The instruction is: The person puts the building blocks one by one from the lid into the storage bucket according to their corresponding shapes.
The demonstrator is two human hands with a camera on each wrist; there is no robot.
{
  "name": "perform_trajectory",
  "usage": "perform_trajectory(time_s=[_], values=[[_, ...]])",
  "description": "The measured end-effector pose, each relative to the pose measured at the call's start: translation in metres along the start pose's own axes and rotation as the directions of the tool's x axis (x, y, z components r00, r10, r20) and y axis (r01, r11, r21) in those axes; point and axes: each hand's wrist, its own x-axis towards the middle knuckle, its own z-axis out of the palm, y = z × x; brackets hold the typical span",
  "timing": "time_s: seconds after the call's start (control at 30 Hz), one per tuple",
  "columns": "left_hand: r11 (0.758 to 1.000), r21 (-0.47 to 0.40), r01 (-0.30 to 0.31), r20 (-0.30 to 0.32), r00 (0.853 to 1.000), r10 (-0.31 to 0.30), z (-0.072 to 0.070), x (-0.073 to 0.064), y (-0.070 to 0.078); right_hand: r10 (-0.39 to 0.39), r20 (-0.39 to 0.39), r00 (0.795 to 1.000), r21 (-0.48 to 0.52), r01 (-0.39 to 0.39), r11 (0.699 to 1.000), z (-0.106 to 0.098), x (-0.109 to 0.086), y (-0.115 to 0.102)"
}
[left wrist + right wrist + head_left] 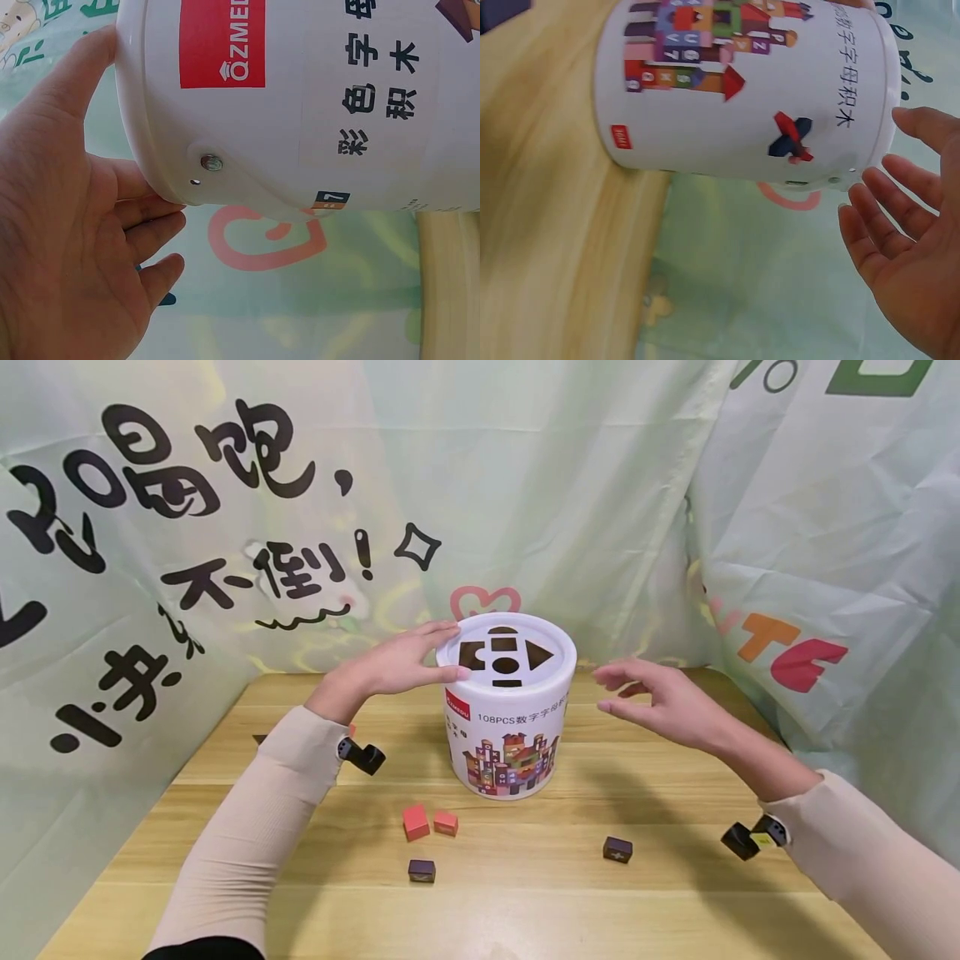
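Note:
A white block bucket [504, 727] stands upright on the table, printed with block pictures and lettering. Its lid [480, 681] is fitted on top and has several shaped cut-outs. My left hand [401, 662] rests at the left of the lid's rim, thumb at the front edge and fingers towards the back. In the left wrist view, that hand's [82, 202] thumb and fingertips touch the rim, spread around it. To the right of the bucket, my right hand [652, 697] hovers with loosely bent fingers and holds nothing. The right wrist view shows its fingertips [870, 176] near the rim.
Two red blocks [416, 822] and a dark block [422, 871] lie in front of the bucket. Another dark block [618, 849] sits further right. Something small and red [352, 729] shows behind the left forearm. Printed cloth [562, 485] hangs around the wooden table [525, 893].

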Motion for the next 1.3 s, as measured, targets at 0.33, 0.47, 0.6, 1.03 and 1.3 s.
perform_trajectory(time_s=[0.33,0.47,0.6,1.03,1.3], values=[[1.000,-0.014,0.003,-0.003,1.000,-0.003,0.002,0.000,0.001,-0.080,0.056,0.995,-0.050,0.083,0.995,0.017,-0.037,0.009],[1.000,-0.016,0.005,-0.009,1.000,-0.005,0.001,-0.001,0.001,-0.075,0.079,0.994,-0.055,0.080,0.995,0.023,-0.051,0.010],[1.000,-0.018,0.006,-0.009,1.000,-0.007,0.001,-0.001,0.001,-0.073,0.105,0.992,-0.055,0.079,0.995,0.029,-0.064,0.014],[1.000,-0.028,-0.013,-0.007,1.000,0.012,0.003,0.001,0.001,-0.186,0.143,0.972,-0.008,0.189,0.982,0.057,-0.093,0.024],[1.000,-0.011,-0.021,0.017,1.000,0.021,-0.004,0.001,-0.001,-0.175,0.192,0.966,-0.007,0.180,0.984,0.079,-0.107,0.023]])
